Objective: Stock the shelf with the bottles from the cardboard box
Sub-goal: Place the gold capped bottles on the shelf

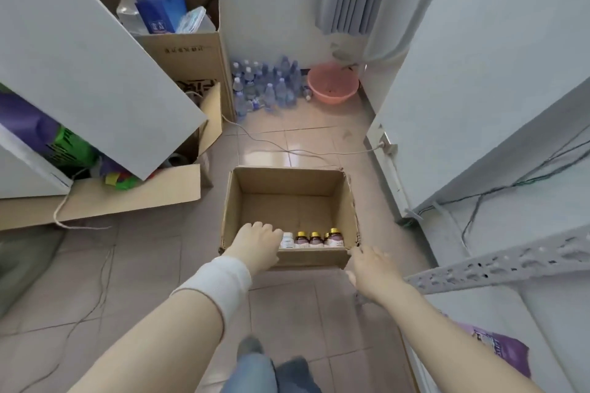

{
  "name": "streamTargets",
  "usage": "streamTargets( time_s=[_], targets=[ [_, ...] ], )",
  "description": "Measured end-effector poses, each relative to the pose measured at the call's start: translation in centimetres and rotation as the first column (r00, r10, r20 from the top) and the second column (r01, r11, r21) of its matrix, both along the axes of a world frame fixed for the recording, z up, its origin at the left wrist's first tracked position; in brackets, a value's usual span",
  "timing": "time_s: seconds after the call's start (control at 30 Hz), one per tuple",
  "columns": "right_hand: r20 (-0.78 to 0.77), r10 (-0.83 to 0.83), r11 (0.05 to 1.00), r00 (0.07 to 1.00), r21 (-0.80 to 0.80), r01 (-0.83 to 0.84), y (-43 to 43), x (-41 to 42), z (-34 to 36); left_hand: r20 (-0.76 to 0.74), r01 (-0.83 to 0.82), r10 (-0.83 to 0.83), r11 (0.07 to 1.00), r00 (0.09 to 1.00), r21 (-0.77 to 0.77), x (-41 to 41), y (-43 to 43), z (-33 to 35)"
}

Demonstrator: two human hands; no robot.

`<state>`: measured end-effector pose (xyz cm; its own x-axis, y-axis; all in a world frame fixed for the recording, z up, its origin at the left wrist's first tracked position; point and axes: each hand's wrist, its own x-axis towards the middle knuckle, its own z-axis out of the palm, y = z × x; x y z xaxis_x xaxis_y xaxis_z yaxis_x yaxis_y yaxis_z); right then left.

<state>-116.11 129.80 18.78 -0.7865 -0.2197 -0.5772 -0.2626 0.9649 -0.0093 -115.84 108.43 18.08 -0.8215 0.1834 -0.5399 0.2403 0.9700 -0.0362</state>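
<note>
left hand (255,244) reaches over the near wall of the cardboard box (287,182), fingers bent down inside beside a white bottle (287,240); whether it grasps anything cannot be told. right hand (372,271), relaxed and empty, lies at the box's near right corner. gold-capped bottles (315,239) stand along the near wall, with the shelf (498,262) to the right.

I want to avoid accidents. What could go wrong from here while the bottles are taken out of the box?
1. The left hand reaches in right beside the white-capped bottle; the gold-capped bottles stand tightly alongside and might topple.
2. The cable on the floor behind the cardboard box may catch a foot.
3. The right hand could scrape the shelf rail nearby.
</note>
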Motion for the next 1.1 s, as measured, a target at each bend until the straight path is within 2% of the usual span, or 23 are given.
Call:
streamTargets(
  time_s=[0.1, 0.23, 0.43, 0.57, 0.73, 0.9, 0.97, 1.1],
  targets=[
    [0.059, -0.071, 0.997, 0.996, -0.025, 0.073, -1.1, -3.5, -3.1, 0.089, -0.085, 0.08, 0.995, 0.993, 0.051, -2.8, -0.9, -3.5],
    [0.147, -0.193, 0.978, 0.97, -0.045, 0.202, -2.4, -7.7, -8.2, 0.167, -0.124, 0.103, 0.985, 0.981, 0.116, -7.7, -1.2, -9.1],
    [0.303, -0.492, 0.853, 0.816, -0.022, 0.522, -3.3, -12.3, -16.1, 0.405, -0.294, 0.199, 0.937, 0.892, 0.187, -11.7, -0.1, -17.4],
    [0.301, -0.611, 0.772, 0.732, 0.026, 0.635, -3.9, -14.9, -22.5, 0.487, -0.411, 0.266, 0.885, 0.832, 0.219, -13.6, 1.4, -24.1],
    [0.236, -0.686, 0.724, 0.688, 0.121, 0.68, -4.0, -15.9, -28.5, 0.491, -0.448, 0.312, 0.874, 0.813, 0.188, -15.4, 2.9, -31.0],
    [0.144, -0.649, 0.76, 0.747, 0.096, 0.642, -3.8, -15.5, -31.0, 0.473, -0.405, 0.278, 0.894, 0.836, 0.191, -16.3, 3.9, -34.7],
    [0.159, -0.661, 0.749, 0.733, 0.077, 0.659, -3.7, -15.5, -31.3, 0.487, -0.436, 0.299, 0.879, 0.821, 0.195, -16.7, 3.9, -35.4],
    [0.28, -0.72, 0.676, 0.635, 0.08, 0.732, -3.5, -16.6, -31.7, 0.539, -0.45, 0.304, 0.879, 0.786, 0.161, -17.4, 3.8, -36.5]
  ],
)
